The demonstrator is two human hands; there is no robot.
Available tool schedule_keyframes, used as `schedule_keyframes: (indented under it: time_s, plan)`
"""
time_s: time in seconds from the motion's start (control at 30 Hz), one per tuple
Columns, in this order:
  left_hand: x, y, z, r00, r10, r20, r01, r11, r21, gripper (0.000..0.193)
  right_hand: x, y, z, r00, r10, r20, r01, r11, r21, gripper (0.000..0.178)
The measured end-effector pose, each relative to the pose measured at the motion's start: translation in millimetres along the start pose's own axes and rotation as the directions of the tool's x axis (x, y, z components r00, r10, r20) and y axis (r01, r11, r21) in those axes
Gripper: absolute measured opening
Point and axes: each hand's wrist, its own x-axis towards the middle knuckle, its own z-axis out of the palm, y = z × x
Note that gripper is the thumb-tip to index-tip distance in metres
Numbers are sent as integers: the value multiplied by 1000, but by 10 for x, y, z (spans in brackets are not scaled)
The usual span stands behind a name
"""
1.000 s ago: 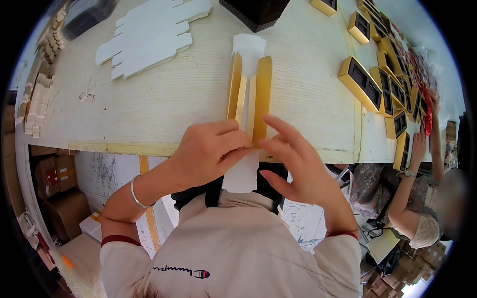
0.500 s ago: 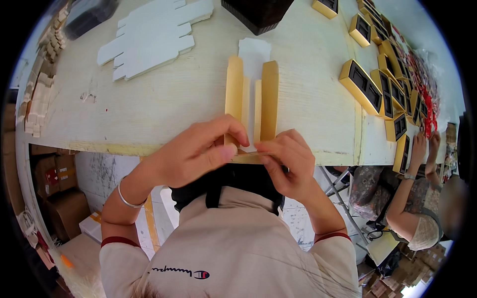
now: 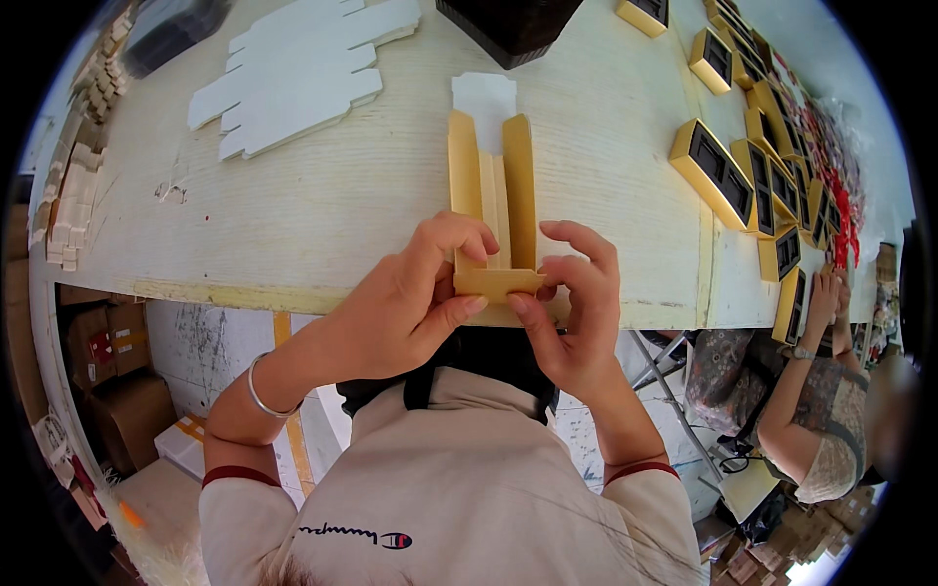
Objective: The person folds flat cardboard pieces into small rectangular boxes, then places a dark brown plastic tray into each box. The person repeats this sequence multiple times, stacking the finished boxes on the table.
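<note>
A long gold cardboard box point(image 3: 522, 186), partly folded, lies at the table's near edge with its far end away from me. Its two long sides stand up, and a white flap point(image 3: 485, 94) lies flat at the far end. The near end panel is raised between my hands. My left hand point(image 3: 430, 278) pinches that panel's left end, thumb on the near face and fingers curled behind. At its right end my right hand point(image 3: 576, 303) grips with thumb and a bent finger, the index finger lifted off.
White flat box blanks point(image 3: 293, 78) are stacked at the far left. A dark container point(image 3: 508, 29) stands at the far middle. Finished gold boxes with black inserts point(image 3: 718, 171) crowd the right, where another person's hands point(image 3: 826, 298) work. Cardboard pieces point(image 3: 73, 210) line the left edge.
The near end panel has been folded up and now stands facing me. The box's long sides have shifted slightly left and closer together. My right index finger has lifted.
</note>
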Motion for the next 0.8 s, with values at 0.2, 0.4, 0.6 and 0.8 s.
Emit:
schedule_keyframes:
  time_s: [0.2,0.4,0.6,0.8]
  plan:
    - [87,185,-32,959,-282,-35,279,958,-67,37,-31,8,-37,974,-114,195,179,916,-360,40]
    - [21,116,157,967,48,-250,33,950,310,30,37,30,-51,950,-186,250,291,819,-494,39]
    - [18,-15,241,893,434,-121,-118,484,867,10,134,-49,-49,911,-116,396,349,728,-590,28]
    - [6,89,190,980,191,-62,-57,560,826,12,237,-96,-104,855,54,516,267,807,-527,21]
